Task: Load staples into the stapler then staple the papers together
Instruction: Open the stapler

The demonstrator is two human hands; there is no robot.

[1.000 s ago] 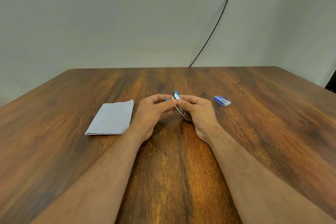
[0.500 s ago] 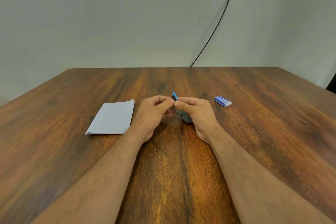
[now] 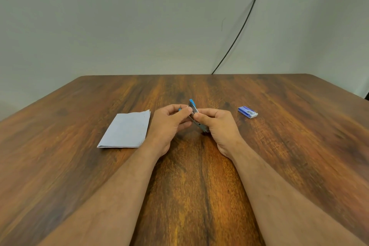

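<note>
A small blue and metal stapler [image 3: 193, 108] is held tilted above the middle of the wooden table [image 3: 199, 185], its blue tip pointing up and away. My right hand [image 3: 217, 126] grips its lower body with curled fingers. My left hand [image 3: 169, 124] pinches the stapler's upper part between thumb and fingers. Most of the stapler is hidden by both hands. A stack of pale folded papers [image 3: 126, 130] lies flat to the left of my left hand. A small blue staple box [image 3: 247, 112] lies to the right of my right hand.
A black cable [image 3: 241, 28] runs down the grey wall to the table's far edge. Bare wood lies in front of the hands and between my forearms.
The stapler's tip has shifted slightly between my fingers, and both hands stay together on it. Papers and staple box have not moved.
</note>
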